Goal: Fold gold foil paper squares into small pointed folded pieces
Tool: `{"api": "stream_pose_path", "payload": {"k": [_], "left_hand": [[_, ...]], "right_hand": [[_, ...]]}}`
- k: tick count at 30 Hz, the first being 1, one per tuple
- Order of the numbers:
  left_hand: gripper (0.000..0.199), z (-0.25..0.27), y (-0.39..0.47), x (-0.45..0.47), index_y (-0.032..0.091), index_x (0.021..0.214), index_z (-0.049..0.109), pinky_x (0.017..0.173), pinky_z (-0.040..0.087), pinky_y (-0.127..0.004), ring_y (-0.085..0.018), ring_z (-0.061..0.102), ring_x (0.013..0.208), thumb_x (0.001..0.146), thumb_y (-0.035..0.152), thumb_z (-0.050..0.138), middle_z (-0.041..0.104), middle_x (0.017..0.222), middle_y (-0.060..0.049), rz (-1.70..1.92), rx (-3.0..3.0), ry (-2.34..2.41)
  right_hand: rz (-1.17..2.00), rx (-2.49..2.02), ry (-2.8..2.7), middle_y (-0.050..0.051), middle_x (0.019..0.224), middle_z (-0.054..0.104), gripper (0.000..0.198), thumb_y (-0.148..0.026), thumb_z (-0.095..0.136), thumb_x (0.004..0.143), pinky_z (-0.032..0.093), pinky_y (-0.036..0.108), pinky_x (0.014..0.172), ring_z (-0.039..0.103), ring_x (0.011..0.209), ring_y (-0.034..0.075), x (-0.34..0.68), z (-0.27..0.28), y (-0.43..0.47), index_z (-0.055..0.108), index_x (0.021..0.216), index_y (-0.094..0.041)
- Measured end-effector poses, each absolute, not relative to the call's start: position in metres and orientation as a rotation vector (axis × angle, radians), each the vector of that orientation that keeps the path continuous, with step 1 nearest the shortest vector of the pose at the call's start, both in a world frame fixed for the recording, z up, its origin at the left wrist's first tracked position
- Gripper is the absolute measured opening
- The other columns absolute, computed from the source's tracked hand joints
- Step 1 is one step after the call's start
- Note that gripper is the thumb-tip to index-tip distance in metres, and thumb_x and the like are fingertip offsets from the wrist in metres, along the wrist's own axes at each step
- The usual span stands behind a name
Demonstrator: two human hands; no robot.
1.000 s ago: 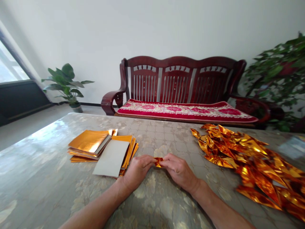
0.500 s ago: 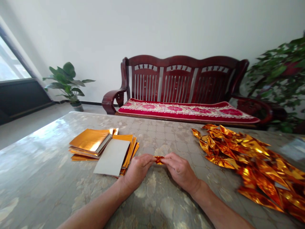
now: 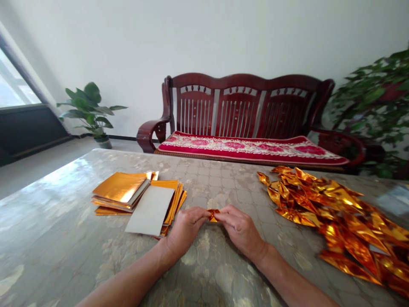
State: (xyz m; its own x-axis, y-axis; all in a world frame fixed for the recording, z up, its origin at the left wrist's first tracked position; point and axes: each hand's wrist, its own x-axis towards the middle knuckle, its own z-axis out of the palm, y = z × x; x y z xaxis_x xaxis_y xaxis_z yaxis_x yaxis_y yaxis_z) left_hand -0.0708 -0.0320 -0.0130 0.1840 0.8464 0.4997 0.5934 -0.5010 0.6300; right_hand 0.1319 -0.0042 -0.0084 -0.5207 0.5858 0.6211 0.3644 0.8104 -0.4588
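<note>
Between my fingertips, just above the middle of the table, is a small piece of folded gold foil paper (image 3: 213,215). My left hand (image 3: 188,226) pinches its left end and my right hand (image 3: 240,226) pinches its right end; the fingers cover most of it. Beside my left hand lies a stack of flat gold foil paper sheets (image 3: 119,187), with a second stack whose top sheet (image 3: 151,211) shows its pale grey side. Off to the right spreads a pile of folded gold foil pieces (image 3: 319,200) with pointed ends.
The table (image 3: 79,256) has a glossy, patterned cover. A clear plastic item (image 3: 394,200) lies at its right edge. Behind stands a dark red wooden bench (image 3: 220,106) with a floral red cushion (image 3: 236,147). Potted plants (image 3: 91,111) flank it.
Both hands stay almost in place, still pinching the folded gold foil paper, with only a slight shift of the fingers. The stacks and the pile look the same.
</note>
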Motion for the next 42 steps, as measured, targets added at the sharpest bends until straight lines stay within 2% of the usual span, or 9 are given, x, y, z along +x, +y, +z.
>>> {"api": "stream_pose_path", "payload": {"k": [11,17,27,42], "left_hand": [[0.016,-0.01,-0.035,-0.066,0.021,0.091,0.075,0.076,0.056,-0.021,-0.015,0.073,0.081,0.087,0.011,0.064,0.078,0.089,-0.001,1.205,2.128,1.401],[0.017,-0.006,-0.038,-0.066,0.022,0.094,0.075,0.078,0.054,-0.021,-0.014,0.072,0.083,0.086,0.01,0.065,0.078,0.09,0.001,1.134,2.13,1.407],[0.018,-0.007,-0.037,-0.07,0.024,0.096,0.076,0.081,0.053,-0.02,-0.014,0.072,0.087,0.088,0.013,0.064,0.078,0.093,0.002,1.099,2.04,1.391],[0.019,-0.001,-0.041,-0.06,0.023,0.089,0.078,0.079,0.052,-0.02,-0.014,0.073,0.083,0.084,0.011,0.064,0.079,0.089,0.002,1.087,1.957,1.483]], "right_hand": [[0.332,-0.679,-2.167,0.005,0.095,0.07,0.03,-0.01,0.049,0.095,0.055,0.025,0.074,0.067,0.085,0.015,0.132,-0.009,-0.007,0.071,0.107,-0.025],[0.333,-0.747,-2.154,0.004,0.092,0.072,0.024,-0.01,0.053,0.092,0.056,0.025,0.074,0.069,0.084,0.016,0.134,-0.009,-0.005,0.071,0.102,-0.023],[0.371,-0.682,-2.25,0.005,0.095,0.072,0.018,-0.02,0.057,0.096,0.055,0.025,0.075,0.068,0.084,0.016,0.14,-0.008,-0.002,0.071,0.107,-0.023],[0.343,-0.714,-2.269,0.003,0.09,0.07,0.017,-0.018,0.054,0.096,0.049,0.024,0.074,0.065,0.082,0.014,0.137,-0.005,-0.005,0.07,0.095,-0.023]]}}
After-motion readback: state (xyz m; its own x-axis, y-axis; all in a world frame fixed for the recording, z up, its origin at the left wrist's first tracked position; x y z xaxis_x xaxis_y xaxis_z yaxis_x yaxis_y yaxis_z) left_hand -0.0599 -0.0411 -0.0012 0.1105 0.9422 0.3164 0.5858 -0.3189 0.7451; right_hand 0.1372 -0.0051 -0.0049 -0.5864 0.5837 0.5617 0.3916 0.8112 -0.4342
